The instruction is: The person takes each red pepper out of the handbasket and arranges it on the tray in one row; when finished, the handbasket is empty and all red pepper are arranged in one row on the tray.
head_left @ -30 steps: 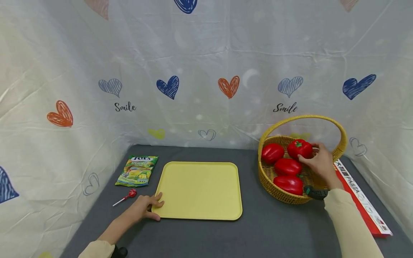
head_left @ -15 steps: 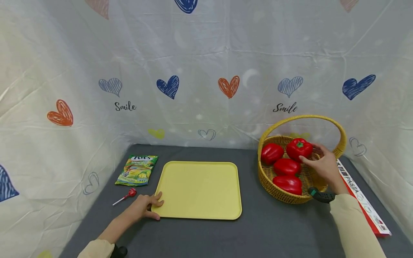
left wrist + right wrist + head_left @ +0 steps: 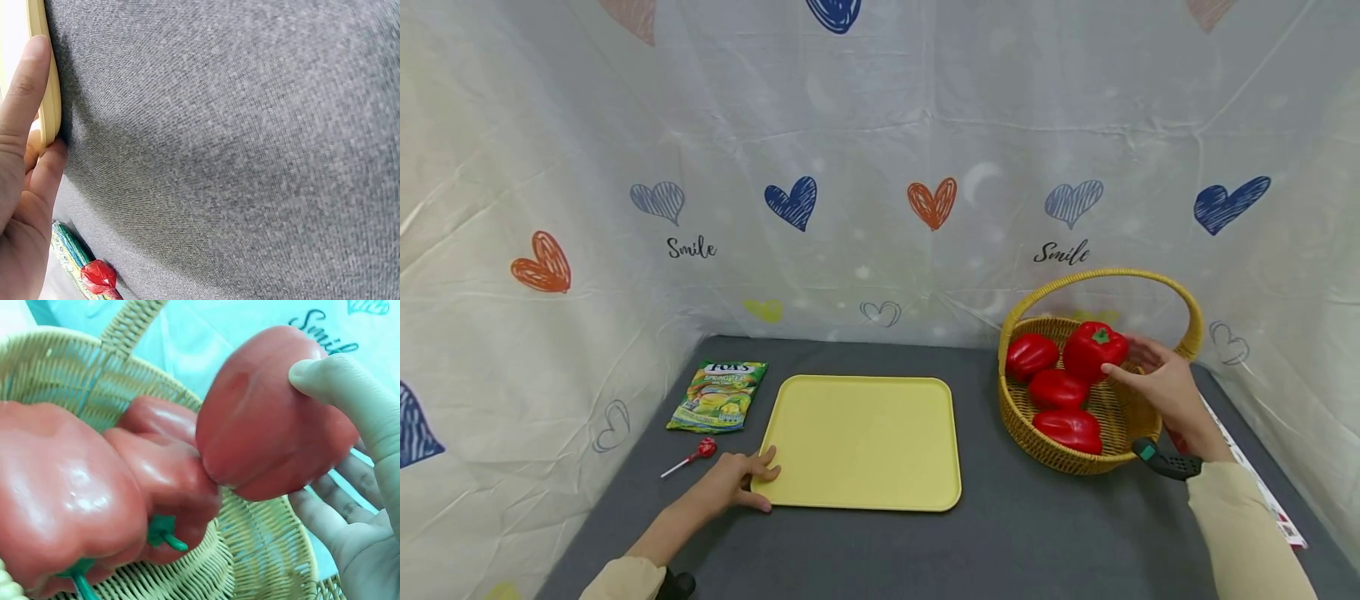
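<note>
My right hand (image 3: pixel 1172 392) holds a red bell pepper (image 3: pixel 1096 350) with a green stem, thumb on one side and fingers on the other, over the back right of a yellow wicker basket (image 3: pixel 1123 417). In the right wrist view the held pepper (image 3: pixel 272 419) leans against another one. Three more red bell peppers (image 3: pixel 1070 429) lie along the basket's left side. At the near left corner of a pale yellow tray (image 3: pixel 861 442), my left hand (image 3: pixel 737 483) grips the rim. The left wrist view shows the thumb along the tray's edge (image 3: pixel 53 106).
A green candy bag (image 3: pixel 720 396) lies left of the tray, with a red lollipop (image 3: pixel 706 447) in front of it. The basket's tall arched handle (image 3: pixel 1105 273) rises above the peppers. A pasta box (image 3: pixel 1262 483) at the right is mostly behind my forearm.
My right wrist has swung right and turned around the pepper, which has risen slightly and now shows more of its side. The left hand and tray stay put.
</note>
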A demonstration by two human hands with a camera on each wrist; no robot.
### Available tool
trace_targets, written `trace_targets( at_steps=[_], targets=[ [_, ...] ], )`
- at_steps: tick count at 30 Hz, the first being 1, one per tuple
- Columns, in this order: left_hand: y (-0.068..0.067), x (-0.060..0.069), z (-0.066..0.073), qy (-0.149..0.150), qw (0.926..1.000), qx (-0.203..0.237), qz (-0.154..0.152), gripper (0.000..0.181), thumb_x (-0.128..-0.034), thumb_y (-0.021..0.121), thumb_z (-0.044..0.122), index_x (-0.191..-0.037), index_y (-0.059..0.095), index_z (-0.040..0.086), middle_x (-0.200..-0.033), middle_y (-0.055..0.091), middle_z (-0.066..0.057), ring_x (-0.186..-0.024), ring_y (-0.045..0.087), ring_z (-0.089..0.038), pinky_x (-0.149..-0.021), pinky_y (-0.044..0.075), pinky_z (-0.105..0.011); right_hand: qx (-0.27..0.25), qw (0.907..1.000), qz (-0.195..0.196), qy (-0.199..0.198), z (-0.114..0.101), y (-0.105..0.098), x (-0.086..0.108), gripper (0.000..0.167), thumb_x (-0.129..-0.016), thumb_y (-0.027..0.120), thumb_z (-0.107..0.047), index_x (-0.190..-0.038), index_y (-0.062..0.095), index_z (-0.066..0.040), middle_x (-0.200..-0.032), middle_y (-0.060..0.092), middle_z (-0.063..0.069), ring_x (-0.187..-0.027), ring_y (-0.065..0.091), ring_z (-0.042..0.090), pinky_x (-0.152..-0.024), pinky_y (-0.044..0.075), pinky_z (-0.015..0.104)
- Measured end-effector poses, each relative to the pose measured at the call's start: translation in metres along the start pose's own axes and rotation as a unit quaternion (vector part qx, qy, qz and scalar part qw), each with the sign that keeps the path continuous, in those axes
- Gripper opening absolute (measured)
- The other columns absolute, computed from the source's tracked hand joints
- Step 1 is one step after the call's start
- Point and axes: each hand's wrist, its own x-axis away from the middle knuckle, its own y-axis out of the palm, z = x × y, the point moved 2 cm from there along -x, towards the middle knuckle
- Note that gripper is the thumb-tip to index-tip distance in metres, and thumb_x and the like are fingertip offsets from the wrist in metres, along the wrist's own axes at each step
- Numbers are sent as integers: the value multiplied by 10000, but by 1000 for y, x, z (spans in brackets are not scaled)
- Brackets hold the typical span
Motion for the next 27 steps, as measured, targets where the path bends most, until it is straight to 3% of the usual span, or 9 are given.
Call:
trace_targets(
  at_steps=[2,3,7,10,12,15,21,27],
  targets=[
    [0,0,0,5,10000,23,-5,625,-681,816,315,-1143,662,-77,-1297,481,-338,-1163,461,-516,-843,511,-451,-33,9999,-142,62,-2,1,1,800,-914,642,-376,-1482,264,42,-1413,401,298,-1232,439,374,-793,462,102],
    [0,0,0,14,10000,17,-13,626,-683,814,318,-1144,662,-76,-1296,481,-339,-1162,461,-519,-845,508,-459,-51,9998,-201,81,-3,2,2,801,-915,640,-375,-1481,261,47,-1412,402,297,-1220,461,351,-787,463,102],
    [1,0,-2,2,10000,-11,-38,627,-690,808,330,-1149,662,-72,-1300,478,-339,-1160,466,-513,-843,511,-456,-275,9993,-262,-63,-8,7,7,765,-918,649,-328,-1460,287,74,-1317,509,162,-1043,542,21,-755,458,79],
    [1,0,-3,-30,10000,-39,-23,625,-693,806,334,-1150,664,-68,-1304,478,-335,-1160,474,-499,-835,519,-436,-453,9982,-280,-267,-14,11,12,715,-915,663,-272,-1436,326,84,-1178,549,-82,-935,498,-141,-745,470,88],
    [1,0,-3,-21,10000,-52,-16,623,-694,805,334,-1149,664,-68,-1302,477,-339,-1155,476,-505,-827,523,-430,-539,9971,-337,-407,-17,14,14,684,-913,669,-235,-1424,345,84,-1100,532,-208,-920,511,-153,-741,479,100],
    [2,0,-4,-42,10000,-14,-23,627,-695,806,333,-1149,661,-74,-1302,472,-346,-1159,467,-512,-833,515,-449,-710,9953,-435,-493,-23,19,19,631,-911,672,-192,-1406,379,66,-1036,537,-289,-926,541,-143,-739,494,122],
    [0,1,-5,-156,9998,58,-79,633,-695,810,325,-1158,652,-77,-1318,463,-336,-1177,451,-513,-849,499,-471,-1237,9880,-605,-693,-37,35,34,491,-916,650,-105,-1369,467,-57,-1078,579,-265,-982,555,-100,-752,510,154],
    [1,0,-5,-94,9999,27,-63,632,-693,809,329,-1160,656,-69,-1315,470,-330,-1179,451,-509,-856,499,-471,-1980,9712,-930,-944,-52,56,40,454,-904,634,-13,-1335,521,-103,-1140,603,-187,-1029,568,-28,-775,520,182]
  ],
)
